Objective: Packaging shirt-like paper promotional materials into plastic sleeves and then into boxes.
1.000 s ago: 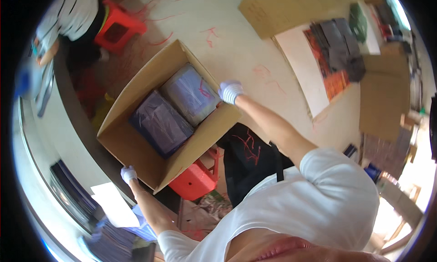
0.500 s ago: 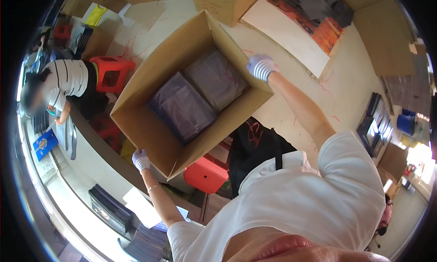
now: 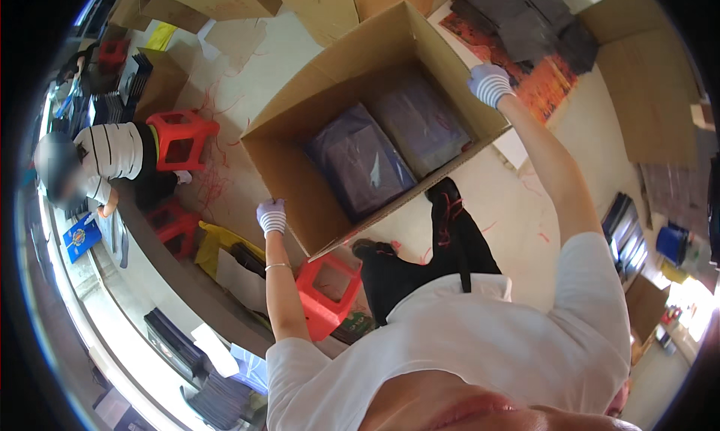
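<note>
An open cardboard box (image 3: 326,94) is held out in front of me, tilted so that I look down into it. My left hand (image 3: 271,216), in a purple-and-white striped glove, grips its rim at the near left side. On the far right side my right hand (image 3: 490,84), gloved the same way, is closed over the opposite rim. Inside lie two plastic-wrapped stacks side by side on the bottom: a dark blue flat stack (image 3: 367,165) and a greyer stack (image 3: 427,124). The fingertips of both hands are partly hidden by the cardboard.
A red stool (image 3: 328,294) stands by my legs, beside a long table (image 3: 187,270). At the left a person (image 3: 112,150) in a striped shirt bends over that table near another red stool (image 3: 184,140). Grey sheets (image 3: 517,22) and large cartons (image 3: 649,94) lie beyond; red strings litter the floor.
The box has moved to the right and slightly farther away, with both hands still on it. My legs and shoes now show below it, and the red stool is less covered.
</note>
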